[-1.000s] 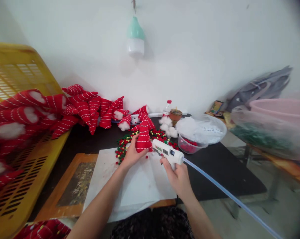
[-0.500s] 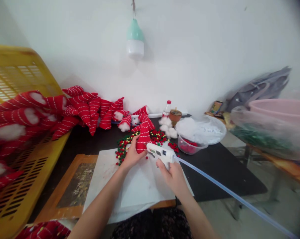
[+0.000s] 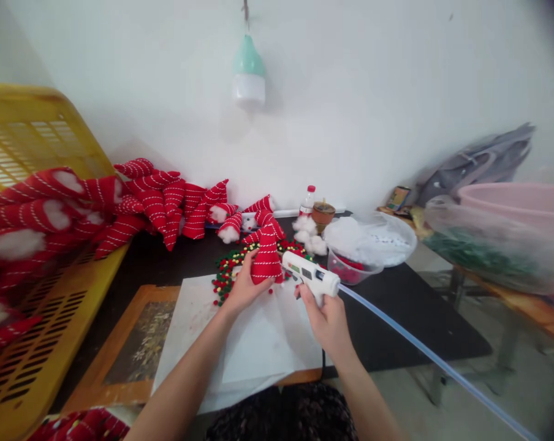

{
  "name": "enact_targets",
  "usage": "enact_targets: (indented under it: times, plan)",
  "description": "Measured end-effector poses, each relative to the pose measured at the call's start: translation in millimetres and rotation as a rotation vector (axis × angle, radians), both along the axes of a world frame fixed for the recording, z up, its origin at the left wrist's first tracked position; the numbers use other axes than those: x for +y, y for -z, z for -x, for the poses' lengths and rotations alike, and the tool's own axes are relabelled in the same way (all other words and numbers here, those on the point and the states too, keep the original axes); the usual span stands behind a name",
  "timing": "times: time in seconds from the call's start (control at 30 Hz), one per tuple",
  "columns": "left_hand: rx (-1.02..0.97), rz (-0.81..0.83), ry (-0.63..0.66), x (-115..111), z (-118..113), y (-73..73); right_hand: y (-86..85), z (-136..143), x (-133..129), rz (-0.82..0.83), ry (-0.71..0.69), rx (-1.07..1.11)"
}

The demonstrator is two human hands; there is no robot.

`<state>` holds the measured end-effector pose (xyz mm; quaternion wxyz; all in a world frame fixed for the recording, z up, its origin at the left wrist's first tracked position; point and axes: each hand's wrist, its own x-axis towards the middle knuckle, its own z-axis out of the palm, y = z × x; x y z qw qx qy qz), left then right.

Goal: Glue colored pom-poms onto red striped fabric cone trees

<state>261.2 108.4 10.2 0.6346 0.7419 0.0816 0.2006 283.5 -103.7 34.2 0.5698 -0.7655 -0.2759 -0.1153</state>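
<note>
A red cone hat with white stitched stripes (image 3: 266, 260) stands upright in the grip of my left hand (image 3: 247, 288), whose fingers wrap its left side and lower edge. My right hand (image 3: 325, 315) is closed round the handle of a white glue gun (image 3: 307, 274). The gun's nozzle points left, close to the hat's lower right side; whether it touches cannot be made out. From the gun's back a long translucent glue stick (image 3: 419, 346) runs down to the right. Small red, green and yellow pompoms (image 3: 222, 282) lie behind and left of the hat.
White paper (image 3: 258, 349) covers the table's front. A yellow crate (image 3: 81, 306) with stuffed red cones (image 3: 152, 202) stands left. Behind are a bottle (image 3: 307, 201), cotton tufts (image 3: 311, 236) and a plastic tub (image 3: 350, 269). A pink basin (image 3: 516, 196) is at right.
The glue gun has moved right and slightly up in my right hand, from the hat's lower edge to its right side. My left hand still holds the hat, now slightly turned.
</note>
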Motion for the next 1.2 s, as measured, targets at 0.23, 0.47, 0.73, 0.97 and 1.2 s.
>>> enact_targets:
  times: [0.23, 0.47, 0.73, 0.97, 1.2]
  plan:
    - [-0.024, -0.050, 0.023, -1.7, 0.8, -0.4, -2.1, -3.3, 10.8, 0.053, -0.017, -0.059]
    - [-0.019, -0.093, 0.025, -1.7, 1.0, -1.9, -0.1, -2.9, 11.3, 0.060, -0.003, -0.070]
    - [-0.015, -0.067, 0.020, -0.8, 0.8, -3.0, 7.6, -1.8, 11.1, 0.037, 0.014, -0.069]
    - [-0.028, 0.091, 0.045, 0.4, 2.9, -2.2, 4.4, -3.3, 3.5, -0.086, -0.010, 0.082]
    - [-0.051, 0.295, 0.107, 8.0, 2.8, 10.0, -8.6, -7.6, 1.0, -0.153, -0.114, 0.188]
